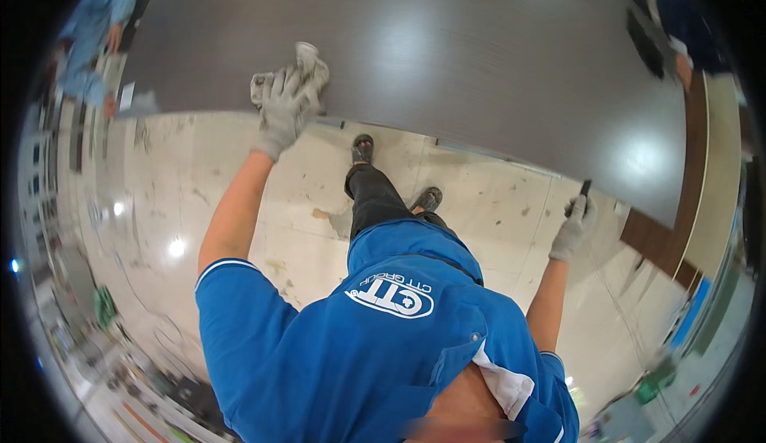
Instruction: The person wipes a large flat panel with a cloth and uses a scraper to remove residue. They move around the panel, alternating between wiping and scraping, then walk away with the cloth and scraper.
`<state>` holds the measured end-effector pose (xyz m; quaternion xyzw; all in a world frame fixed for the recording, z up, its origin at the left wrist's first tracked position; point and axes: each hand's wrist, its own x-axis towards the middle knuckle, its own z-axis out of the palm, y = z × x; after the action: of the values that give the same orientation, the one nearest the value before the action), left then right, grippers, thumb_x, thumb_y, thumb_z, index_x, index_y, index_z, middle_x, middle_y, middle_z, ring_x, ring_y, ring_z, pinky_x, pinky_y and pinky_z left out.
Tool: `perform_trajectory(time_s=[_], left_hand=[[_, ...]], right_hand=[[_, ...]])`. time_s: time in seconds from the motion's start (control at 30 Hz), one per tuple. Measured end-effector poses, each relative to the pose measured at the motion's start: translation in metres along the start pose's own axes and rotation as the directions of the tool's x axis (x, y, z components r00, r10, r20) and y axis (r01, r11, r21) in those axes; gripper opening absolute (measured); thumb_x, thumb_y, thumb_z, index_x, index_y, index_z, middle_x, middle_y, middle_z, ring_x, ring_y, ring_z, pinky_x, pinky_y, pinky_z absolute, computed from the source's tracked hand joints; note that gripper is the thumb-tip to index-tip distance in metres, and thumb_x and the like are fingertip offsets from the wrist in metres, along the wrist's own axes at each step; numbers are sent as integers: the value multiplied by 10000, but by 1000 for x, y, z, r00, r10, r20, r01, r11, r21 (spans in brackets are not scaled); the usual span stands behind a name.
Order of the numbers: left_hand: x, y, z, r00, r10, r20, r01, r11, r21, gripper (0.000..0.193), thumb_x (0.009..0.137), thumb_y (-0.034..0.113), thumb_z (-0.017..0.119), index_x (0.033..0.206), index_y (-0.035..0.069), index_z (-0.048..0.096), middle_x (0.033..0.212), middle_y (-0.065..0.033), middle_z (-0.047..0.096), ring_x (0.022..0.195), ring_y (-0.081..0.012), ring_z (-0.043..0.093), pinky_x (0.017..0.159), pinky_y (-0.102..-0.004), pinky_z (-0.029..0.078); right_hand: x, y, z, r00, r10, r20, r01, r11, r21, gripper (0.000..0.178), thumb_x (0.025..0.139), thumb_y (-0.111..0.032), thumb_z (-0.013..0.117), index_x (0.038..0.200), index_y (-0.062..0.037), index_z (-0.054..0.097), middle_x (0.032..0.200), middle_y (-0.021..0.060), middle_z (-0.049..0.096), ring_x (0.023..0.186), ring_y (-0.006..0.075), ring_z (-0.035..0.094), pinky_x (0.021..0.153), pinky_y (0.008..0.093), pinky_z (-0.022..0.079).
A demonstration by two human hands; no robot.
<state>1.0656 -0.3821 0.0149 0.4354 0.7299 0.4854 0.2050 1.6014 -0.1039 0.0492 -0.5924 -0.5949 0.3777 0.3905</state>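
Greyish cloth (313, 66), seemingly, under left hand (283, 112)

My left glove (285, 106) is pale grey, and the cloth (307, 54) under it is off-white blotched with darker grey. My right glove (570, 232) is the same pale grey, around a black tool (586, 189). The board (479, 60) before me is grey-brown with fine streaks and whitish glare; the panels beyond its right edge are dark brown (696, 140) and cream (722, 164). I wear a bright blue shirt (319, 363) with a white logo (395, 295) and white lines round the sleeves, black trousers (381, 200) and dark sandals (362, 149). The floor (479, 188) is cream, spotted brown. The left co-worker's clothes (112, 0) are light blue.
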Motion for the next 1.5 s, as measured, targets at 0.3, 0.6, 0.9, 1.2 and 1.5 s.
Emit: perform_trajectory(time_s=[0.3,0.6,0.9,1.2,1.5], left_hand=[[100,100,216,436,447,781,-868,438,235,550,848,222,655,1391,203,572,1385,-157,566,1369,-360,461,1197,-556,277],[128,195,474,279,605,745,-926,374,43,547,865,152,586,1404,85,515,1352,-185,563,1323,-357,480,1172,-526,320],[139,304,703,137,641,755,-963,266,-51,578,879,177,605,1442,149,479,1407,-181,527,1381,-344,424,1198,-501,266],[129,317,687,199,606,771,-950,313,-2,486,861,192,611,1332,87,552,1349,-161,557,1314,-380,466,1154,-530,321],[170,197,481,974,55,218,-157,860,485,468,1036,367,494,1437,128,528,1460,-163,515,1384,-371,429,1185,-467,291]], right_hand=[[-48,80,-81,820,329,-468,-299,944,141,206,1032,-201,578,1105,-9,593,825,-3,582,676,57,509,589,219,410],[-79,134,-72,606,562,-564,-431,827,361,191,1025,-192,583,1076,-9,601,809,12,600,650,64,521,573,227,415],[-81,197,-152,469,641,-607,-405,767,497,175,1029,-172,563,1074,-7,601,829,20,601,667,69,514,599,239,423],[-1,236,-283,650,518,-557,-521,836,169,208,983,-178,637,1030,20,683,877,36,637,805,133,563,731,296,469],[121,149,-203,992,88,-92,-92,995,-45,151,905,-146,677,1017,-56,723,944,142,701,914,310,666,791,398,518]])
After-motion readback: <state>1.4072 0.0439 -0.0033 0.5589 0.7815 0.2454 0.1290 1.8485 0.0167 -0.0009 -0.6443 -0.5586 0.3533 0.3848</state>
